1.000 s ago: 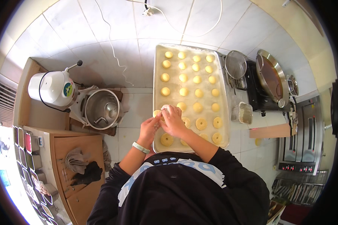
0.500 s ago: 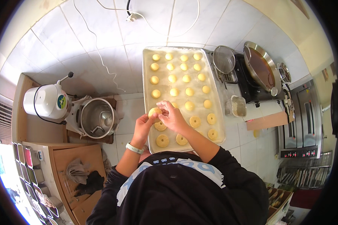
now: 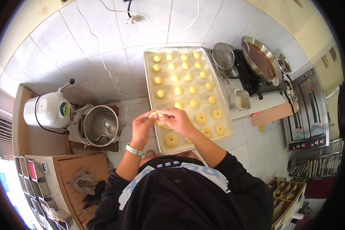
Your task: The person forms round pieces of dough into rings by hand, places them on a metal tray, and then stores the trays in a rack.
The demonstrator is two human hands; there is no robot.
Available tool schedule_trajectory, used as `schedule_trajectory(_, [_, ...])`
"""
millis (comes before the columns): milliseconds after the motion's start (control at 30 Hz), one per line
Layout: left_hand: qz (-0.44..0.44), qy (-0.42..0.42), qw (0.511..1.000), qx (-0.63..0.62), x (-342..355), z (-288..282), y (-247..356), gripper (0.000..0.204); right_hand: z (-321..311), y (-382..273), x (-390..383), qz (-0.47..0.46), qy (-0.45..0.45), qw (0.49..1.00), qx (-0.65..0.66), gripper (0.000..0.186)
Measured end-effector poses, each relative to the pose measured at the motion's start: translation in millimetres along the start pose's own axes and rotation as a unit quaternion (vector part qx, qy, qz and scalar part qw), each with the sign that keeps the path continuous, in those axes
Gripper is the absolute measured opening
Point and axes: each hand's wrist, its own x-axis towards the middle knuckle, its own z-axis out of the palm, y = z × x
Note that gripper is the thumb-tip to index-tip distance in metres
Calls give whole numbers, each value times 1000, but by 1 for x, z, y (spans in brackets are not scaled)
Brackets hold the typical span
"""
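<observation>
Above the near left part of a floured metal tray (image 3: 166,85), both my hands are closed on one piece of pale yellow dough (image 3: 156,115). My left hand (image 3: 141,125), with a light band on its wrist, grips it from the left. Fingers of my right hand (image 3: 179,122) press on it from the right; part of the piece is hidden behind them. Rows of round dough balls (image 3: 188,77) fill the tray's far and middle parts. Nearer to me lie several flattened dough rings (image 3: 201,118) with a small hole in the middle, some of them covered by my hands.
Right of the tray are a wire strainer (image 3: 223,57), a black stove (image 3: 253,84) bearing a wide pan of brown liquid (image 3: 261,59), and a clear container (image 3: 240,100). A steel oven (image 3: 309,109) stands farther right. On the left is a white mixer (image 3: 46,109) with its steel bowl (image 3: 89,128).
My right hand has come down and closed in on the dough piece, and its fingers now lie flatter across it. The view has shifted and turned slightly. The dough on the tray looks unchanged.
</observation>
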Motion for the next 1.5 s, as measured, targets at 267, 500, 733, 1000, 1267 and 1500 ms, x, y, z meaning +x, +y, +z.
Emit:
schedule_trajectory(267, [-46, -34, 998, 36, -16, -16, 24, 28, 29, -2, -16, 38, 31, 996, 75, 22])
schedule_trajectory(500, [-97, -84, 991, 26, -18, -14, 28, 29, 31, -10, -23, 74, 61, 989, 110, 23])
schedule_trajectory(733, [-81, -75, 993, 34, -15, -4, 26, 29, 11, -12, -28, 80, 79, 987, 116, 23])
schedule_trajectory(1000, [-104, -83, 989, 70, -8, 37, 17, 27, -30, -10, -31, 118, 47, 982, 140, 25])
schedule_trajectory(1267, [-99, -41, 992, 67, 7, 71, 5, 28, -76, 2, -20, 111, 47, 977, 176, 25])
schedule_trajectory(1500, [-71, 0, 994, 87, 13, 92, -7, 27, -101, 17, -13, 112, 17, 981, 155, 23])
